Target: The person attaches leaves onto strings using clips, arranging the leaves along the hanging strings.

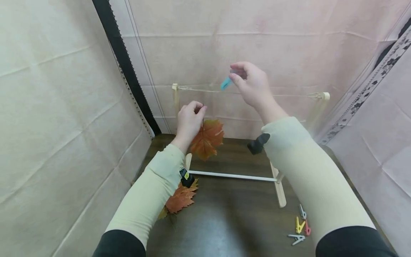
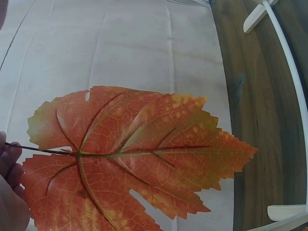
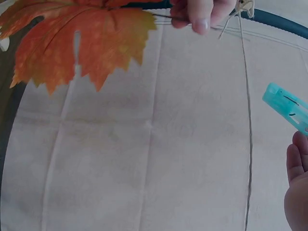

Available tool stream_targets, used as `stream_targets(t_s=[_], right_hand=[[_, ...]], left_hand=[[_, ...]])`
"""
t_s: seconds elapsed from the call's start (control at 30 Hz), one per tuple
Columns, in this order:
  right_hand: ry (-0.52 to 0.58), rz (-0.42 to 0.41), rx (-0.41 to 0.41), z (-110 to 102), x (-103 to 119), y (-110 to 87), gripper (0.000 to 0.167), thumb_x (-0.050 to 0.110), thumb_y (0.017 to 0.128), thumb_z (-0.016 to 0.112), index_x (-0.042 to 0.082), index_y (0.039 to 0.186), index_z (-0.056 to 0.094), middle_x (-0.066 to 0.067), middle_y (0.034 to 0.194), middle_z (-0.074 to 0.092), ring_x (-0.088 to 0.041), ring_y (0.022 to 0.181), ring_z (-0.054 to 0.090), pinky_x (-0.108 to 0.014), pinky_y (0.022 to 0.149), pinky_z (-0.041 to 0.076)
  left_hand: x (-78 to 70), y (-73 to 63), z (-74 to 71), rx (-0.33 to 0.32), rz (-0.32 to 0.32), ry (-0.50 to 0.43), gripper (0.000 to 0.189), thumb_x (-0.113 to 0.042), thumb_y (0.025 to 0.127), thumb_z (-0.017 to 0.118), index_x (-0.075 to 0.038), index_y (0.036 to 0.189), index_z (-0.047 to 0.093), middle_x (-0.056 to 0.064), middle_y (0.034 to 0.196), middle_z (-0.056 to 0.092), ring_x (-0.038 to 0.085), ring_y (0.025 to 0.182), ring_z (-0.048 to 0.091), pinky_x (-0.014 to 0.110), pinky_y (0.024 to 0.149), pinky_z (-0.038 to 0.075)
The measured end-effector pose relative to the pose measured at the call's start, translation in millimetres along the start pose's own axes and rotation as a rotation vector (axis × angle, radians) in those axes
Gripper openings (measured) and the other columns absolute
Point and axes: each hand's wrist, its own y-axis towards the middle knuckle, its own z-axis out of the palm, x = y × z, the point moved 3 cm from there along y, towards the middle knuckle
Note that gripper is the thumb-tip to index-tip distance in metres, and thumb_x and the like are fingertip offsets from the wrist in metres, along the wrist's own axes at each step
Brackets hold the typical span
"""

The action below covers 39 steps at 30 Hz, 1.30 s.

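An orange-red maple leaf (image 1: 208, 139) hangs by its dark stem from my left hand (image 1: 190, 119), whose thumb and fingertips pinch the stem's end. The left wrist view shows the leaf (image 2: 139, 149) close up, veins and toothed edges plain. Up and to the right, my right hand (image 1: 252, 84) holds a light blue clothespin (image 1: 226, 83) between thumb and fingers. The clothespin (image 3: 288, 107) is close beside the thin string (image 3: 248, 130) in the right wrist view. That string (image 1: 205, 90) runs between two pale wooden posts, and the leaf hangs lower than it.
Below the string, a white rod (image 1: 231, 175) joins the wooden feet (image 1: 280, 194) of the stand. More autumn leaves (image 1: 181, 198) lie on the dark table (image 1: 221, 217) by my left forearm. Several clothespins (image 1: 299, 225), grey, yellow and red, lie at the right. Pale cloth walls (image 1: 80, 150) surround the table.
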Motion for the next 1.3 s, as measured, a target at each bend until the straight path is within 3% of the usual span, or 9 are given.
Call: stream_targets(t_s=[0.4,0.9,1.3], right_hand=[[-0.04,-0.078,0.022,21.4,20.0,16.7,0.032,0.023,0.097,0.053,0.009,0.126,0.056,0.0,0.118,0.062,-0.007,0.105,0.055,-0.015,0.088,0.039],[-0.141,-0.099,0.186,41.4,35.1,25.3,0.032,0.02,0.097,0.051,0.008,0.126,0.054,-0.003,0.12,0.059,-0.012,0.108,0.055,-0.022,0.091,0.041],[-0.165,-0.069,0.263,53.1,34.7,25.9,0.033,0.021,0.098,0.05,0.009,0.129,0.053,-0.003,0.125,0.057,-0.013,0.113,0.053,-0.024,0.094,0.04]], left_hand=[[-1.9,1.4,4.1,-0.026,0.037,0.029,0.018,-0.023,0.093,0.06,-0.007,0.096,0.067,0.005,0.089,0.065,0.022,0.09,0.052,0.038,0.079,0.041],[-1.1,5.2,4.6,-0.001,0.051,0.045,0.017,-0.02,0.093,0.06,-0.006,0.096,0.067,0.006,0.089,0.066,0.023,0.088,0.051,0.038,0.081,0.039],[-0.3,5.2,2.2,-0.029,0.052,0.024,0.015,-0.019,0.092,0.061,-0.005,0.094,0.067,0.006,0.089,0.065,0.024,0.09,0.052,0.039,0.081,0.04]])
